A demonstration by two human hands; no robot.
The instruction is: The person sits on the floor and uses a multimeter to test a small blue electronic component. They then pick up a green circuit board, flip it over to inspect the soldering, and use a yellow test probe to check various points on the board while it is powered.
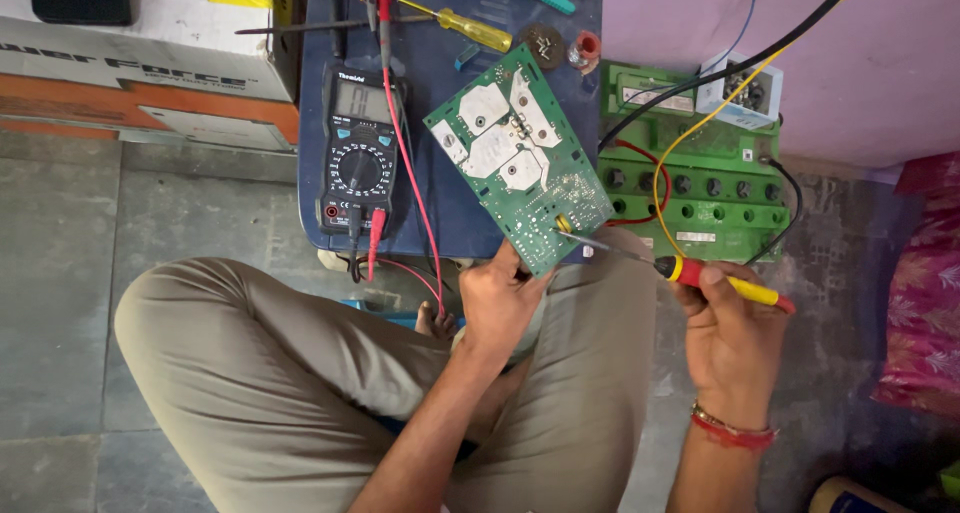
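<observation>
gripping the near edge of a green circuit board (520,158), the left hand (500,298) tilts it over a blue stool (440,213); the right hand (730,333) grasps a screwdriver (700,273), tip touching the board's lower corner, multimeter (358,153) just beside.

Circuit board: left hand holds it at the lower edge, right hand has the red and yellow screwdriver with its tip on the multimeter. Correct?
Not quite. The head view shows the screwdriver tip on the green circuit board, near its lower right corner, not on the multimeter, which lies untouched to the left. The rest holds: the left hand grips the board's lower edge and the right hand holds the screwdriver.
</observation>
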